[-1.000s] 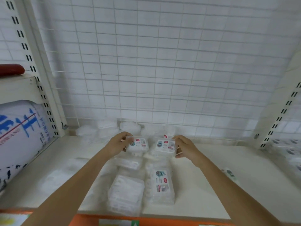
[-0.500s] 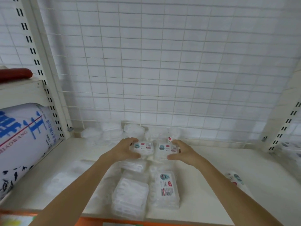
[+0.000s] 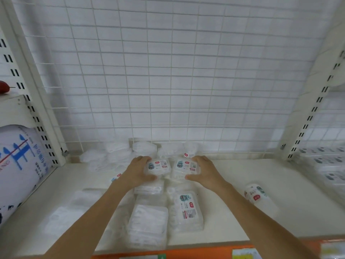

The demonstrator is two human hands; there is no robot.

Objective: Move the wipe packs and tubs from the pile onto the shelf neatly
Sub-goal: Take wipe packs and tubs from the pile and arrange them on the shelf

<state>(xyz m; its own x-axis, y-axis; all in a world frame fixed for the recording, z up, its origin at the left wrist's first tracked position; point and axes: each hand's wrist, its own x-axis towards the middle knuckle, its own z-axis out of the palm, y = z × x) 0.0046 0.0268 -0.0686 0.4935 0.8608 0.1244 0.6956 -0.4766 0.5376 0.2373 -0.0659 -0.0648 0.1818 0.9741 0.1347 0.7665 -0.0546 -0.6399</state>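
My left hand (image 3: 139, 171) grips a clear wipe pack (image 3: 158, 166) with a printed label, thumb in front and fingers over its back edge. Beside it my right hand (image 3: 202, 170) grips a second labelled pack (image 3: 185, 168) the same way. Both packs sit side by side on stacks at the middle of the white shelf (image 3: 242, 212). In front stand two more stacks: one unlabelled (image 3: 148, 223), one with a label up (image 3: 186, 210). A pile of loose clear packs (image 3: 115, 154) lies against the wire back. A round tub (image 3: 256, 196) lies on its side to the right.
A white wire grid (image 3: 168, 81) closes the back of the shelf. Slotted uprights (image 3: 43, 131) stand at both sides. A large blue-printed white bag (image 3: 16, 165) fills the left bay. More labelled packs (image 3: 330, 165) sit in the right bay. An orange price strip (image 3: 186, 253) runs along the front edge.
Both hands have drawn closer together, bringing the two labelled packs side by side and settling them onto the stacks. The view has shifted slightly downward and closer.
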